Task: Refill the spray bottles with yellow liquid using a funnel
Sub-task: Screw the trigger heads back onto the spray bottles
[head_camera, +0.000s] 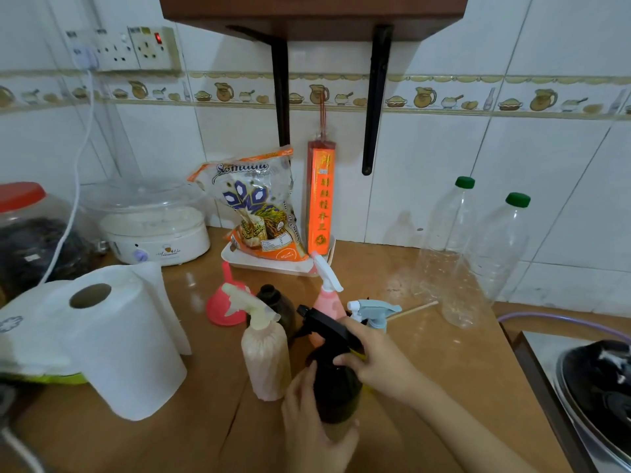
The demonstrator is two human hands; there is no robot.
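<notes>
A home kitchen: tiled wall [444, 158], wooden counter [426, 343], rice bag [259, 213], food steamer [153, 227].

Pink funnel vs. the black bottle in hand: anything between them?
Head view: the beige spray bottle and a dark brown bottle stand between the pink funnel and the black spray bottle.

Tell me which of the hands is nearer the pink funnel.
Left. The left hand grips the dark spray bottle below the pink funnel; the right hand lies farther right.
</notes>
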